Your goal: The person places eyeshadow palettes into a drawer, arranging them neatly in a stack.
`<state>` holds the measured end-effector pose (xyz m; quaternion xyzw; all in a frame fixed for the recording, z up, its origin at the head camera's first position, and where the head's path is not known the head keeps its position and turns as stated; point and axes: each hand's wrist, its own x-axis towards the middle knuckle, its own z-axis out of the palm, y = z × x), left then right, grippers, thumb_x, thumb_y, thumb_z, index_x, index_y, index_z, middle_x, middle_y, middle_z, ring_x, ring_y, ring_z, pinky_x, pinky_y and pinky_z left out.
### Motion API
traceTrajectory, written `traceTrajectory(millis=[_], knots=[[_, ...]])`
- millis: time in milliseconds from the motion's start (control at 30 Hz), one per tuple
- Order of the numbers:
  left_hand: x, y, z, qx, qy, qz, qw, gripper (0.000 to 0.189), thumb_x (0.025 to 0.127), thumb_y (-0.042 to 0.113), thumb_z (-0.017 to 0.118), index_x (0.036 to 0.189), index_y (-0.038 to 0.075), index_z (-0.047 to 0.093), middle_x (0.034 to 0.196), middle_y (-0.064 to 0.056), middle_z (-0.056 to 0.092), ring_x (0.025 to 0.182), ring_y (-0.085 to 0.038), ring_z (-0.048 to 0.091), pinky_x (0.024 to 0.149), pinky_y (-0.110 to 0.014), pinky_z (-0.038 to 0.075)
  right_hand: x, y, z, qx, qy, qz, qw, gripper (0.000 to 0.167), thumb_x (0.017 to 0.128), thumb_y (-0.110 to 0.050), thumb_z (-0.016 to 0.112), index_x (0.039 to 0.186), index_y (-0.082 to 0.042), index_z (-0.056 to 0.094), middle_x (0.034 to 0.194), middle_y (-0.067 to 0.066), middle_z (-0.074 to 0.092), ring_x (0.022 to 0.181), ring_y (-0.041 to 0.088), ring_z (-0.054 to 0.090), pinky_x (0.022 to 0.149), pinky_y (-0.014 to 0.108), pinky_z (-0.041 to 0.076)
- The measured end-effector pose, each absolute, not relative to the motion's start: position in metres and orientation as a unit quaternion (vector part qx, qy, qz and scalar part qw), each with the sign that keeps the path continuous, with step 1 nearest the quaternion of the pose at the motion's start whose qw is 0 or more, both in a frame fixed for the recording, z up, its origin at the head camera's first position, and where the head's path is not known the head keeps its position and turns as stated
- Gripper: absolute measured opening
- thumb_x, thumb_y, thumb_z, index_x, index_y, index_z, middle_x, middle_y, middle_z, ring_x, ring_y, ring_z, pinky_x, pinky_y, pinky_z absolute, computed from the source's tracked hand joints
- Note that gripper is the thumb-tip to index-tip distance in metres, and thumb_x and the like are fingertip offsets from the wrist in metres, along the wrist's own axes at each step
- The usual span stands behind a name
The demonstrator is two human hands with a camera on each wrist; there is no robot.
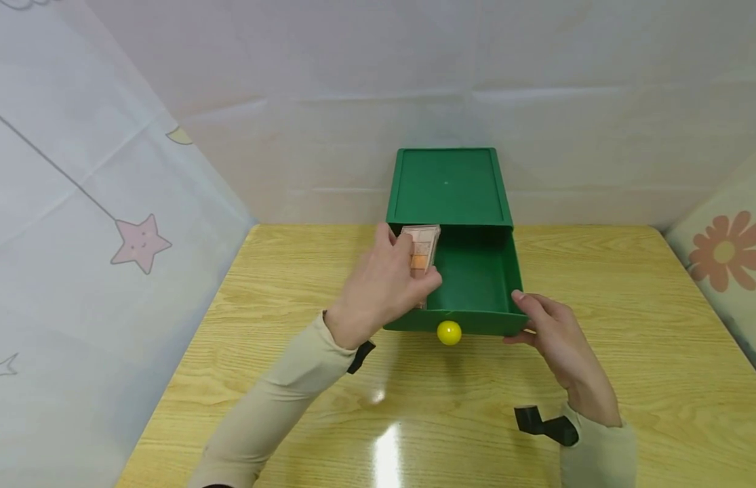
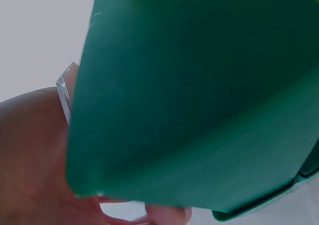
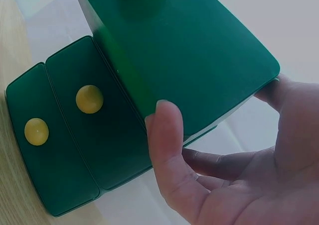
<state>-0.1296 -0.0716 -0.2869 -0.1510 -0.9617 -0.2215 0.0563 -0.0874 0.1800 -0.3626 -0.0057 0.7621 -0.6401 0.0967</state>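
Observation:
A green drawer unit (image 1: 447,186) stands against the back wall with its top drawer (image 1: 475,278) pulled out. A yellow knob (image 1: 449,333) sits on that drawer's front. My left hand (image 1: 378,281) holds an eyeshadow palette (image 1: 422,245) between thumb and fingers at the drawer's left side. The palette is tilted, and its lower part is partly covered by the hand. In the left wrist view the drawer hides most of the palette (image 2: 66,93). My right hand (image 1: 561,339) grips the drawer's front right corner, also seen from below in the right wrist view.
Two lower drawers with yellow knobs (image 3: 89,99) are closed beneath the pulled-out one. The unit stands on a wooden table (image 1: 274,298). Pale printed cloth walls (image 1: 353,122) rise behind and on both sides.

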Motion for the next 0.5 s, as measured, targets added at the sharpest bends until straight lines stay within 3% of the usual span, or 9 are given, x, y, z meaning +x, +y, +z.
traceTrajectory(millis=[200,500], knots=[[-0.132,-0.064,-0.293,-0.166,-0.967,-0.166,0.094,0.024,0.085,0.032,0.057,0.078,0.010,0.050,0.093,-0.010,0.041,0.045,-0.014,0.045,0.039,-0.021,0.037,-0.087,0.179,-0.362,-0.002,0.763,-0.639,0.096,0.069,0.102,-0.047,0.040,0.140,0.011,0.038,0.134,0.027,0.048,0.092,0.003,0.066,0.077,0.026,0.058],[-0.138,-0.057,-0.298,-0.148,-0.979,-0.085,0.115,0.024,0.081,0.032,0.058,0.080,0.008,0.058,0.094,-0.012,0.049,0.054,-0.019,0.044,0.036,-0.022,0.035,-0.087,0.178,-0.361,-0.002,0.764,-0.638,0.093,0.069,0.101,-0.047,0.040,0.139,0.011,0.039,0.133,0.028,0.049,0.093,0.004,0.065,0.078,0.027,0.058]])
